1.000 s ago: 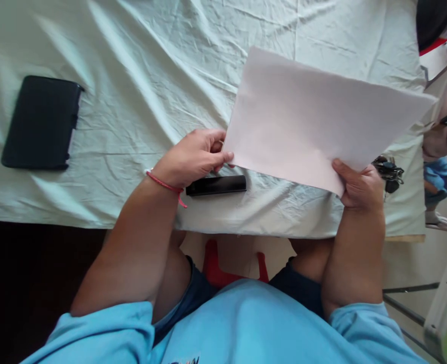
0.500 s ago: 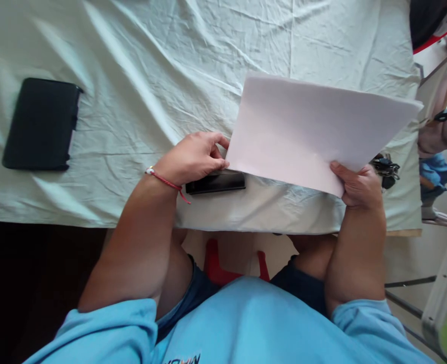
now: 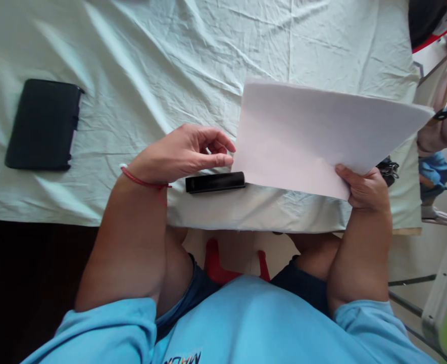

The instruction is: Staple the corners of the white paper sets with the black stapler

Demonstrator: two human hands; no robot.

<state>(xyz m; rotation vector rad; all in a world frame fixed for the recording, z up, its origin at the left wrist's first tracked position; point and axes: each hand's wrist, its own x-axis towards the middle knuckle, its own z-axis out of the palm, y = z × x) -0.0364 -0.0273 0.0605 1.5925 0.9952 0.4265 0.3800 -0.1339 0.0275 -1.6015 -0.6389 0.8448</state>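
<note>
White sheets of paper (image 3: 302, 136) lie slanted in front of me, held by the lower right edge. My right hand (image 3: 367, 189) grips them there, thumb on top and the other fingers underneath. At the left edge of the paper, my left hand (image 3: 196, 151) has its thumb and curled forefinger apart, with nothing seen between them; whether a fingertip brushes the edge I cannot tell. A red cord bracelet circles that wrist. Just below the left hand, a narrow black oblong object (image 3: 215, 182), stapler-like in shape, rests on the cloth.
A pale green cloth (image 3: 151, 91) covers the table. Far left lies a black flat case (image 3: 43, 124). Beyond my right hand is a bunch of keys (image 3: 390, 172), partly hidden. Another person's foot (image 3: 439, 216) shows at the right, and a red stool (image 3: 217, 265) stands below the table edge.
My left hand has let go of the paper's left corner and opened, uncovering more of the black oblong object. The paper and my right hand have shifted slightly right.
</note>
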